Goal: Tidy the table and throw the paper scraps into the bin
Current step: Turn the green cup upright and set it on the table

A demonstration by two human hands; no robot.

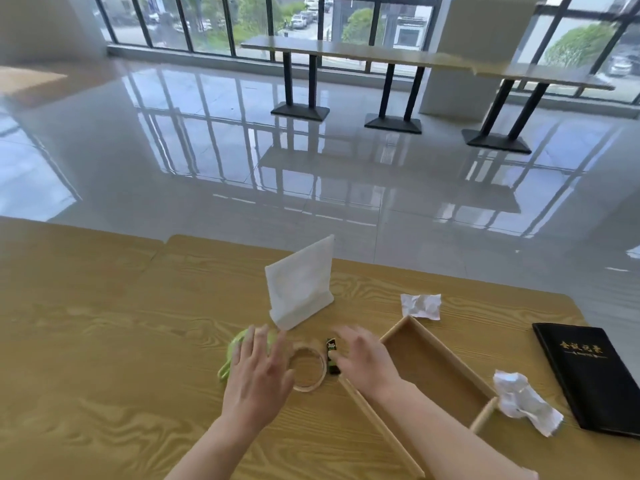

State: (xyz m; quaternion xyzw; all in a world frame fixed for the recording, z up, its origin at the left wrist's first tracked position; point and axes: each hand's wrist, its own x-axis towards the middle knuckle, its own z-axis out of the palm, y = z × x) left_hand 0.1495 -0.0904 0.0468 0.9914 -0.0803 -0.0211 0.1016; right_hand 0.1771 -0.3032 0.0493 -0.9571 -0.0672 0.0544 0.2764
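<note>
Paper scraps, two, white and crumpled: one (pixel 420 305) on the wooden surface (pixel 104 341) just beyond the far corner of the open wooden tray (pixel 440 368); the other (pixel 524 402) touching or just beside the tray's right corner, between tray and black folder (pixel 588 375). Neither is held.

Tray: shallow, light wood, set at an angle, right forearm crossing its near rim.

Folder: black, gold lettering, flat at the right edge.

Left hand (pixel 258 379): fingers spread open, gripping nothing, over a green item (pixel 230 351) and the edge of a clear tape ring (pixel 308 370).

Right hand (pixel 363 358): fingers spread open, gripping nothing, just right of a small dark packet (pixel 331 355).

White stand (pixel 299 282): upright, beyond both hands.

Background: glossy tiled floor (pixel 207 150), long tables (pixel 381 57) by the windows.
</note>
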